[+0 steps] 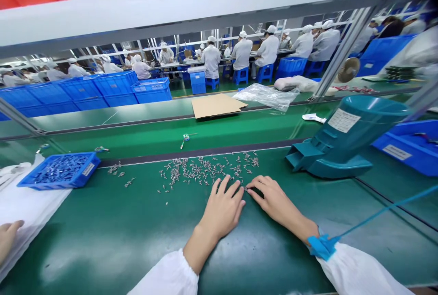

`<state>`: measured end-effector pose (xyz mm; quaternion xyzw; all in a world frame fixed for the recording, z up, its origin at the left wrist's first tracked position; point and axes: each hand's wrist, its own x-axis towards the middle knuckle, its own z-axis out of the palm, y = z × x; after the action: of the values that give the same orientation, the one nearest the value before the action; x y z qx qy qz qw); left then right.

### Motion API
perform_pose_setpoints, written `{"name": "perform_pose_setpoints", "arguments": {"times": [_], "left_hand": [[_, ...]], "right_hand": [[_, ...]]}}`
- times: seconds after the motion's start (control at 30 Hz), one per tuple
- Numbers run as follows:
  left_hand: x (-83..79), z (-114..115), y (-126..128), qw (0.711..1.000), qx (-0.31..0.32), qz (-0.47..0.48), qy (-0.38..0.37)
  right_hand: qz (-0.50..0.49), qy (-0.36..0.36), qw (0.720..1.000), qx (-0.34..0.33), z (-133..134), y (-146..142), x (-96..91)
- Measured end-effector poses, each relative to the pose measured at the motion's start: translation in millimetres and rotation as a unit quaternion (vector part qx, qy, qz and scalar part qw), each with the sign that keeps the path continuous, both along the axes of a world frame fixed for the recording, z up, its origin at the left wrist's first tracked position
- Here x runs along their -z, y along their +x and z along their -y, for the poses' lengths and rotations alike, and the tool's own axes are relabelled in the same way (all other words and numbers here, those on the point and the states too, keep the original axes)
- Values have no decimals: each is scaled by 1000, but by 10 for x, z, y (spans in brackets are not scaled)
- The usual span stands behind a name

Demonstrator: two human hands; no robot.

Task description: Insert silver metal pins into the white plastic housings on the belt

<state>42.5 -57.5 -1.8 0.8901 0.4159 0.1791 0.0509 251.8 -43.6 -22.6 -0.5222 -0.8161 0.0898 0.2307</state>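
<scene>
Many small silvery metal parts (195, 169) lie loosely scattered on the green table, too small for me to name their kind. My left hand (221, 206) rests palm down at the near edge of the scatter, fingers spread, its fingertips among the parts. Beside it, my right hand (277, 201) has thumb and forefinger brought together at a small metal part (245, 188), close to the left forefinger. A blue wrist strap (322, 245) with a cord circles my right wrist.
A teal blower-like machine (345, 137) stands at right, near a blue bin (410, 147). At left are a blue tray (63, 170) of small blue pieces and another person's hand (8, 240). Cardboard (217, 105) and a plastic bag (268, 95) lie beyond the green belt (147, 142).
</scene>
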Motion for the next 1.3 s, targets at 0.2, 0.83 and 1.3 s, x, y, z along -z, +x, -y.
{"name": "perform_pose_setpoints", "arguments": {"times": [0.2, 0.83, 1.3], "left_hand": [[-12, -153, 131, 996, -44, 65, -34], [-128, -151, 67, 958, -26, 207, -197], [-233, -152, 131, 888, -72, 371, -261]], "right_hand": [[-67, -17, 997, -20, 29, -20, -99], [-58, 91, 989, -97, 91, 29, -211], [-182, 27, 983, -5, 164, -32, -465]]}}
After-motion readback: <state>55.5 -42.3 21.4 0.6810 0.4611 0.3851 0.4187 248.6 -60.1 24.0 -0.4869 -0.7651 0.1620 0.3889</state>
